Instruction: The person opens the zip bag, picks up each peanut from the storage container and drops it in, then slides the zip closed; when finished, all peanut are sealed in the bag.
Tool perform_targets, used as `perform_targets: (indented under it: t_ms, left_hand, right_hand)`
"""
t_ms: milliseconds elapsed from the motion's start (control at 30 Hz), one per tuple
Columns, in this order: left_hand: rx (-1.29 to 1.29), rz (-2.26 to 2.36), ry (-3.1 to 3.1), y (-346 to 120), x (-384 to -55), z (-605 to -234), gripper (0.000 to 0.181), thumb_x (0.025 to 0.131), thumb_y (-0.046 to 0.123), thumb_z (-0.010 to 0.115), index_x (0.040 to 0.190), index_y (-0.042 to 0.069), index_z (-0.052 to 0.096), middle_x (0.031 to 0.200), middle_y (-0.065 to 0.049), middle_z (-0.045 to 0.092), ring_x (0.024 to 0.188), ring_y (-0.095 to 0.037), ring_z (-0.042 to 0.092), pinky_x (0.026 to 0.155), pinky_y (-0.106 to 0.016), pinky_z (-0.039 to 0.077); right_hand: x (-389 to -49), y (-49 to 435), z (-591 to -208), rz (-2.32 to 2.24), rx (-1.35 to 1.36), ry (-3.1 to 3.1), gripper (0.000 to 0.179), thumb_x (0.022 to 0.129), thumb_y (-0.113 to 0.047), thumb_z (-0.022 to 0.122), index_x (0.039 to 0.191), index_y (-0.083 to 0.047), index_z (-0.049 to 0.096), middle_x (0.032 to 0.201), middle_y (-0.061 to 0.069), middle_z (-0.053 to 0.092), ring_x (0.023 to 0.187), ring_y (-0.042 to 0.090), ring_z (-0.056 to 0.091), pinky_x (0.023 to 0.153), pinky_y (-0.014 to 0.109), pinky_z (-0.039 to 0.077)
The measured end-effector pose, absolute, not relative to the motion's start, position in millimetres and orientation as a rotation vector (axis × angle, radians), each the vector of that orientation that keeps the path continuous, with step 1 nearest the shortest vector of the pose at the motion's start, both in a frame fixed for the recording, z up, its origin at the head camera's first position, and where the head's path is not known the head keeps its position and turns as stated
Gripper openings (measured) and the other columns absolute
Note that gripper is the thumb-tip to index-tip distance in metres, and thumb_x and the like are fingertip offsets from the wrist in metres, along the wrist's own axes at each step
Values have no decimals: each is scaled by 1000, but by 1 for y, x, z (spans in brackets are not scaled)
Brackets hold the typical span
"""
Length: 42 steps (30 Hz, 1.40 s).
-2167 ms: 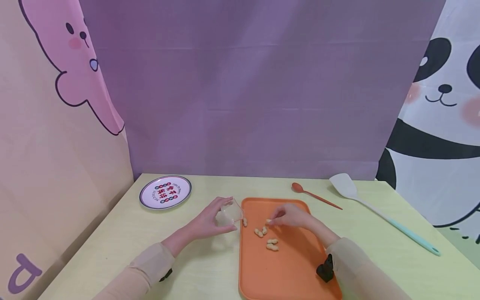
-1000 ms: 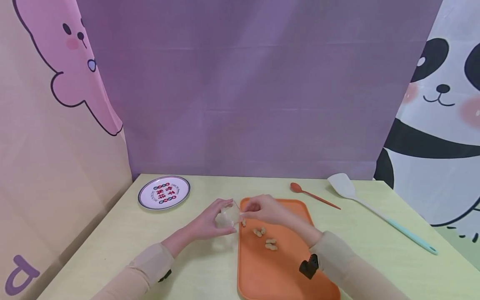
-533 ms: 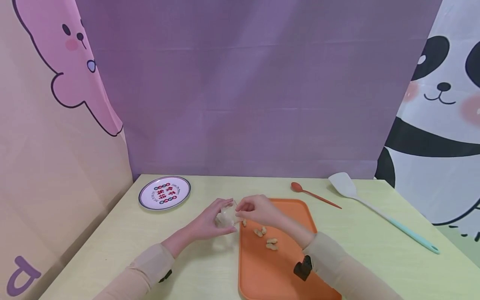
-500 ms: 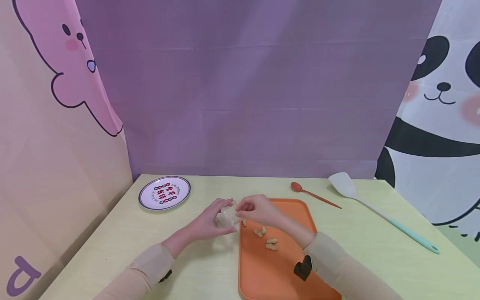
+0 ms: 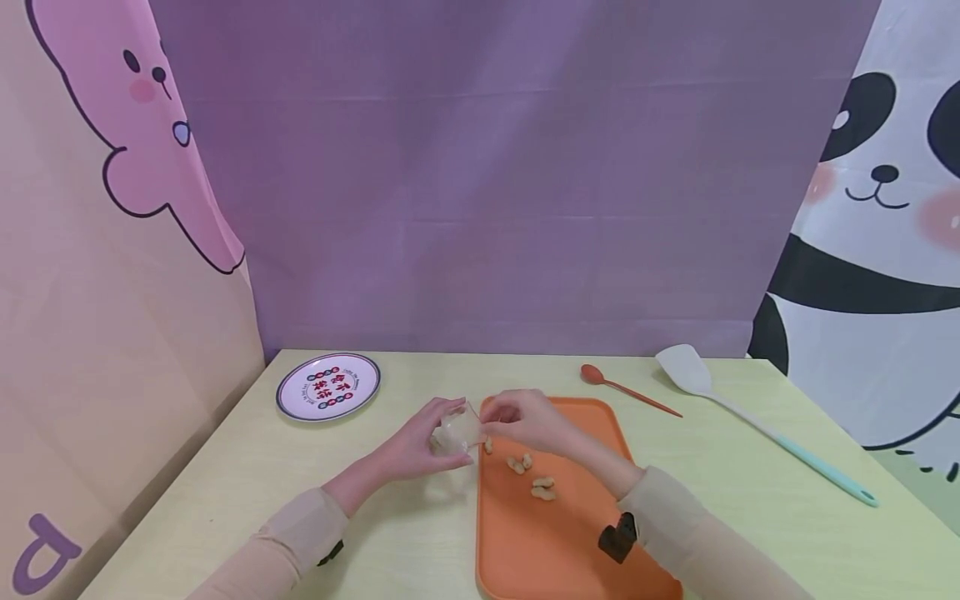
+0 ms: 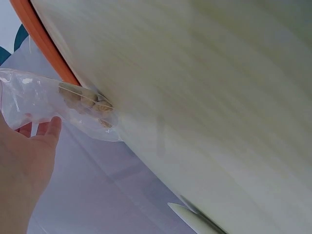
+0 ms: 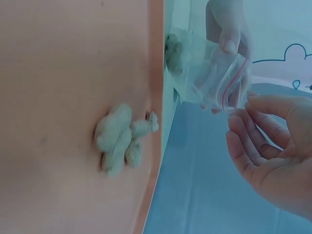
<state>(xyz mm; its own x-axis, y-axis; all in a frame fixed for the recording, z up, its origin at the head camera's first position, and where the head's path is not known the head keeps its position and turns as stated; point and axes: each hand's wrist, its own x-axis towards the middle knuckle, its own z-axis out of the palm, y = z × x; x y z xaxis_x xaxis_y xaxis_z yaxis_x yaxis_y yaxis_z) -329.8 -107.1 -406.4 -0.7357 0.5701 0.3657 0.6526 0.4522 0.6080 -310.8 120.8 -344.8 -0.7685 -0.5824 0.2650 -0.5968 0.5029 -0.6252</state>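
My left hand [image 5: 422,442] grips a clear zip bag [image 5: 459,430] between thumb and fingers, just left of the orange tray. Several peanuts [image 6: 87,100] lie in the bag's bottom in the left wrist view. The bag's mouth, with a red seal line, faces my right hand [image 5: 528,419]. In the right wrist view, my right thumb and forefinger [image 7: 258,119] meet at the edge of that mouth and appear to pinch it. No peanut shows between them. On the tray, several loose peanuts [image 7: 117,139] sit near its left rim.
The orange tray [image 5: 570,542] lies on the pale table [image 5: 405,550]. A round printed plate [image 5: 328,387] stands at the back left. Behind the tray to the right are a red-orange spoon [image 5: 628,390] and a long white spatula [image 5: 757,425] with a turquoise handle end.
My right hand picked a peanut off the tray, carried it left to the bag's mouth, reached in slightly and has drawn back a little. My left hand has stayed nearly still with the bag.
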Motion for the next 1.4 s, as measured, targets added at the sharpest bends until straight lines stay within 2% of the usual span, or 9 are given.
perform_targets:
  t_ms: [100,300,400,600,800,933,1167,1267,1400]
  left_hand:
    - [-1086,-1160,-2585,-107,-330,-407,80,77,34,77,141,7,38,131,-4,49,122,-19,48,100,-42,43]
    - [-1062,-1158,-2605,-108,-328,-406,79,77,34,77,142,11,37,133,-4,47,123,-20,47,102,-43,42]
    - [-1054,-1155,-2616,-108,-327,-405,79,78,35,76,142,12,37,133,-4,47,124,-21,47,102,-43,42]
    - [-1062,-1150,-2616,-107,-327,-405,80,78,34,76,143,9,36,133,-5,47,123,-22,47,100,-42,43]
    - [-1070,-1150,-2612,-107,-329,-407,79,78,35,76,142,10,37,133,-4,47,124,-20,46,101,-42,43]
    - [-1079,-1148,-2600,-107,-330,-408,78,78,37,76,142,13,38,133,-2,47,125,-18,46,102,-42,42]
    - [-1086,-1146,-2596,-106,-330,-408,79,78,35,76,142,9,37,133,-4,47,123,-21,47,101,-42,43]
    - [-1077,-1146,-2604,-106,-330,-407,79,78,34,76,142,11,37,133,-4,48,123,-22,47,100,-42,43]
    - [-1077,-1148,-2608,-105,-329,-407,79,78,34,76,142,8,37,132,-5,48,121,-22,48,100,-42,43]
  right_hand:
    - [-312,129,-347,1137,1022,-2715,14,87,-17,67,96,-7,70,89,2,70,77,13,63,69,22,51]
    - [-313,146,-355,1224,919,-2805,11,89,-22,64,95,-15,68,89,-1,69,84,25,63,71,26,50]
    - [-316,151,-360,1236,908,-2821,12,89,-24,64,94,-14,68,89,3,68,83,28,63,70,27,50]
    - [-322,161,-371,1184,896,-2846,18,89,-24,64,95,-7,69,92,10,70,79,23,62,69,27,49]
    - [-329,173,-381,1051,907,-2892,15,88,-20,66,98,-9,69,94,-1,70,84,13,62,76,29,51]
    - [-331,179,-384,981,981,-2898,16,88,-16,65,101,-8,69,96,-1,70,88,16,63,77,29,51]
    - [-332,181,-384,1007,1148,-2939,23,83,2,64,104,-4,69,100,8,71,92,24,66,76,25,53]
    - [-333,180,-384,1000,1194,-2949,25,80,3,67,104,-4,70,99,8,71,92,22,66,76,24,53]
    - [-333,181,-385,956,1188,-2965,19,80,-5,71,98,-6,71,94,5,71,87,16,65,74,22,52]
